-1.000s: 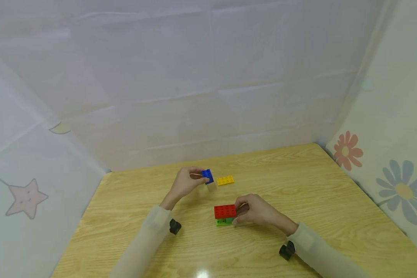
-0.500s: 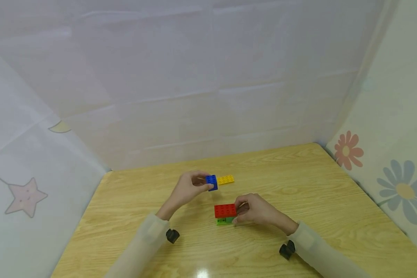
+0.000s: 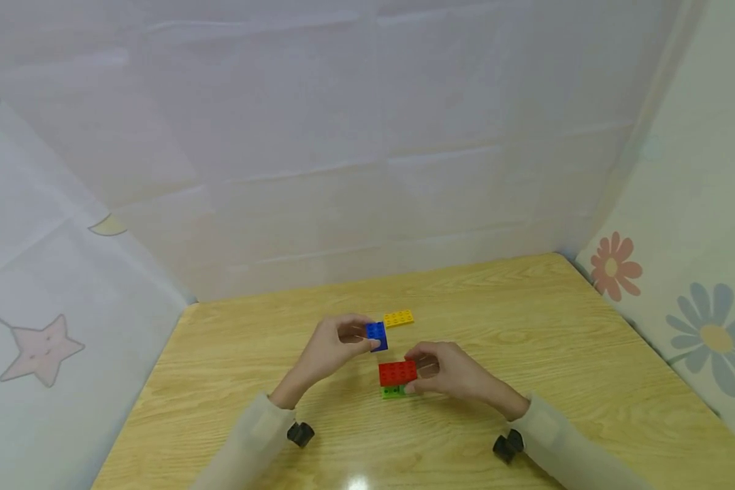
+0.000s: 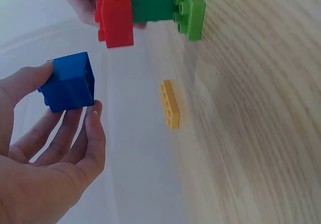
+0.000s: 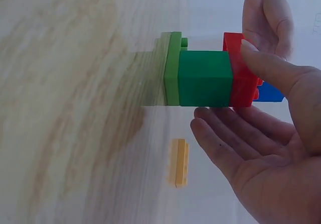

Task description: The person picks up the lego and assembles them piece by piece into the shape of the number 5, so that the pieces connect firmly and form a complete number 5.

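Note:
My left hand (image 3: 331, 347) pinches a blue building brick (image 3: 376, 335) between thumb and fingers, held above the table just behind the stack. In the left wrist view the brick's (image 4: 69, 83) open underside faces the stack's side. The stack has a light green plate (image 5: 173, 68) at the bottom, a dark green brick (image 5: 204, 78) on it, and a long red brick (image 3: 397, 372) on top, overhanging to the left. My right hand (image 3: 450, 373) holds the stack at its right end, thumb on the red brick's near side and fingers at the far side.
A thin yellow plate (image 3: 398, 318) with studs up lies on the wooden table (image 3: 527, 327) beyond the hands. Pale cloth (image 3: 367, 170) walls stand behind the table and on both sides.
My left hand has brought the blue brick rightward and nearer, from beside the yellow plate to just behind the stack. My right hand has shifted slightly up on the stack, which has stayed put.

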Demonstrator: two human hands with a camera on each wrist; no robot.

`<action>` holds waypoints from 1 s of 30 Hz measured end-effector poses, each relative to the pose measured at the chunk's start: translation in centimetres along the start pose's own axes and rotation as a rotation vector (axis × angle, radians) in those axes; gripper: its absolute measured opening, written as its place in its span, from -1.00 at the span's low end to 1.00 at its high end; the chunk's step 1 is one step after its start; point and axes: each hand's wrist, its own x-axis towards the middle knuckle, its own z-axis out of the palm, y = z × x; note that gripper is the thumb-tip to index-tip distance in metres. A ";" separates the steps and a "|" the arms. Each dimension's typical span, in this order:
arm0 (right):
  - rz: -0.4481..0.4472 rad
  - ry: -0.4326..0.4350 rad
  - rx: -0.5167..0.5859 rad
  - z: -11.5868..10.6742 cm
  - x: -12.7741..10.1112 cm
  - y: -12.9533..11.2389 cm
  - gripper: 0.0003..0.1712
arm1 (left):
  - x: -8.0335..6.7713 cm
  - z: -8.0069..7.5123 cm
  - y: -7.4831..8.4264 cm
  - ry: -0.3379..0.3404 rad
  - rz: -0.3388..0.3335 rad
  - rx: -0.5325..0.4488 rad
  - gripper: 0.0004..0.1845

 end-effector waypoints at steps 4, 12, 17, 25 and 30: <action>-0.022 0.040 0.009 0.0 -0.2 -0.3 -0.46 | -0.7 0.4 0.5 -0.015 0.009 -0.024 -0.60; -0.014 0.062 0.003 0.0 -0.1 -0.3 -0.57 | -1.7 1.1 0.7 -0.033 0.017 -0.038 -0.60; -0.007 0.066 0.023 -0.1 0.0 -0.4 -0.56 | -2.4 1.4 0.4 -0.043 0.009 -0.049 -0.58; 0.028 0.074 0.046 -0.1 -0.1 -0.7 -0.56 | -2.8 1.9 0.4 -0.042 0.005 -0.020 -0.58; 0.029 0.071 0.054 -0.2 -0.1 -0.5 -0.56 | -2.8 2.2 0.4 -0.049 0.049 -0.010 -0.62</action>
